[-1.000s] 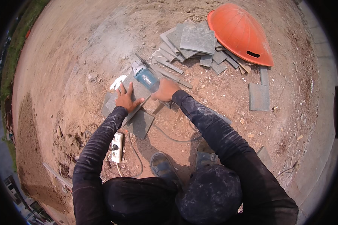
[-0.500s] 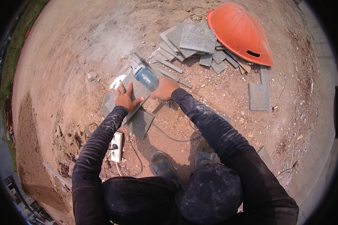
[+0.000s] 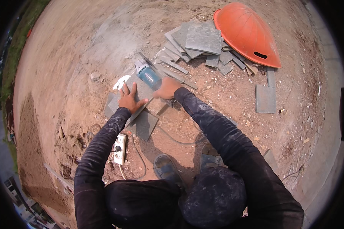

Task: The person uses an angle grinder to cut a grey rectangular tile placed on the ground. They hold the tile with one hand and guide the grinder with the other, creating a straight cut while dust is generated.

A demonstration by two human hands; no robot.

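Note:
With my right hand I grip the body of a teal angle grinder, its grey head pointing away from me. The disc end meets the far right edge of a grey tile, where dust hangs; the exact contact is blurred. My left hand lies on that tile, fingers spread and thumb stretched toward the grinder. Beneath and in front of it, another grey tile rests on the ground. A cut strip lies just right of the grinder.
A heap of grey tiles lies ahead, beside an overturned orange basin. One more tile is at the right. A white power strip with a plug sits by my left forearm. A cable curves between my sandalled feet and the tiles.
The whole view has shifted slightly, so everything sits a little farther right. The grinder and both hands keep nearly the same places relative to the tile.

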